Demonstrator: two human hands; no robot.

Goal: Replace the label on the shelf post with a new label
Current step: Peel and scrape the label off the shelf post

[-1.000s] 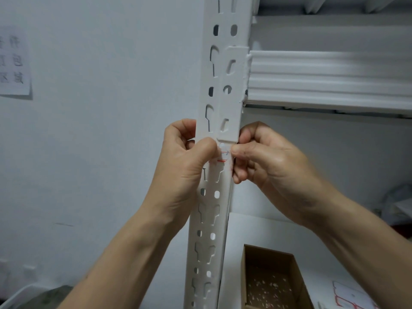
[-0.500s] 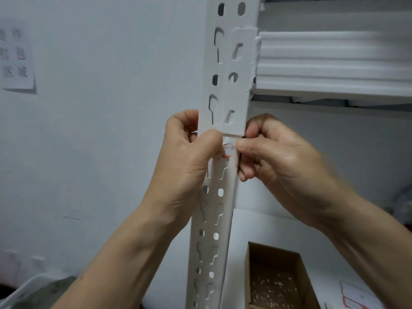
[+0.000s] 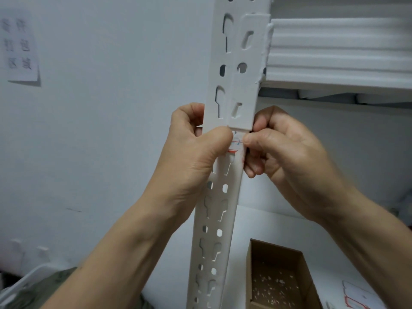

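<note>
Shelf post: matt white painted metal. Label: thin white paper, red-printed. Box: rough brown cardboard.

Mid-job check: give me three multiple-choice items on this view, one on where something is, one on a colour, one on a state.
1. Where is the box?
A. low, right of the post
B. high, left of the post
C. on top of the post

2. What colour are the lines on the label?
A. green
B. red
C. yellow

3. What is the right hand doing?
A. hanging open, clear of the post
B. pinching at the label's edge
C. gripping the box

Answers:
1 A, the box sits open on the white surface beside the post's lower end.
2 B, red lines show on it between the two hands.
3 B, its thumb and forefinger meet at the label, while the left hand grips the post.
</note>
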